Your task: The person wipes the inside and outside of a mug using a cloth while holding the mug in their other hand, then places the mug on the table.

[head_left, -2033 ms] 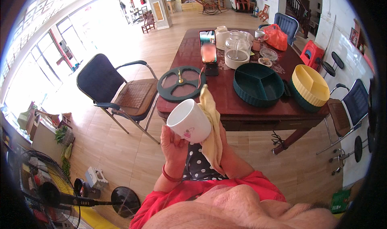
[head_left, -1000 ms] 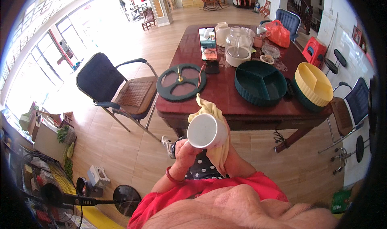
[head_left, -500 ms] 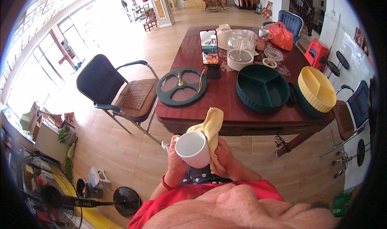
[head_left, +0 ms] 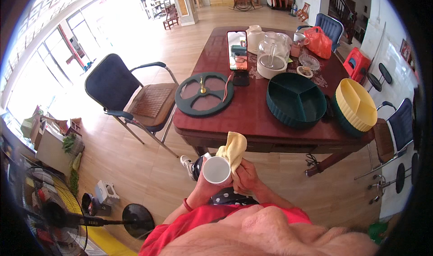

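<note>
A white mug [head_left: 217,170] is held in front of my body, its mouth tipped up so the pale inside shows. My left hand [head_left: 204,186] is wrapped round its left and lower side. A yellow cloth [head_left: 233,150] is bunched in my right hand [head_left: 247,178] against the mug's right side, its loose end sticking up above the rim. Beyond my hands, on the red-brown table [head_left: 212,129], lie a dark green round frame with a gold knob [head_left: 204,92], a dark green divided tray [head_left: 295,100] and a yellow divided tray [head_left: 356,100] set in a green one.
A phone [head_left: 237,51] stands upright near a glass jug [head_left: 273,53], an ashtray [head_left: 309,61] and a red plastic bag [head_left: 318,42]. An armchair [head_left: 144,102] is left of the table. A floor fan [head_left: 56,213] stands at the lower left. More chairs line the right side.
The mug has come lower and turned more upright, its handle now toward the upper left. My right hand and the cloth have shifted slightly down and left.
</note>
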Available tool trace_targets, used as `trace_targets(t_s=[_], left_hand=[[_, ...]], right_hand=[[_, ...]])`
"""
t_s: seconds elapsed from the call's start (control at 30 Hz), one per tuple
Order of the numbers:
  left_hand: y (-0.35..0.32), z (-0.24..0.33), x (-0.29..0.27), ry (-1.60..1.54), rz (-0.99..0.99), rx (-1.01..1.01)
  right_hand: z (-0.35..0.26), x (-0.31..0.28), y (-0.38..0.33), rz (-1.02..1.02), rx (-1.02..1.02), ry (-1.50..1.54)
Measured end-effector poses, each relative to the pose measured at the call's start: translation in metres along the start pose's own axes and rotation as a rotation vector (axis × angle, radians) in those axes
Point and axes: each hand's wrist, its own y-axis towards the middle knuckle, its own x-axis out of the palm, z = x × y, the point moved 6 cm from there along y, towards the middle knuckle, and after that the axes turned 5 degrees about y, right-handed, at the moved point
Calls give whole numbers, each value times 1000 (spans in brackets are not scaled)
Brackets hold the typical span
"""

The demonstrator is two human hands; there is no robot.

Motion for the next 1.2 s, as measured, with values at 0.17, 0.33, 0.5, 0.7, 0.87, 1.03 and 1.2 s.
trace_targets(t_s=[0.17, 0.33, 0.5, 0.7, 0.87, 1.03, 1.2], left_hand=[[-20, -1, 5, -497, -51, -167], [-37, 17, -10, 571, -22, 368], [-42, 18, -14, 87, 154, 47], [-35, 26, -20, -83, 402, 298], [-52, 57, -17, 668, 493, 823], [-44, 45, -13, 261, 445, 527], [-29, -1, -24, 706, 149, 326]], right_hand=[[-46, 15, 8, -194, -250, -347], [-40, 29, 5, -319, -480, -892], [-17, 27, 9, -181, -492, -898], [13, 16, 16, 73, -134, -788], [66, 7, 7, 166, 208, -258], [24, 1, 16, -71, 1, -736], [-4, 17, 24, -377, -581, -1054]])
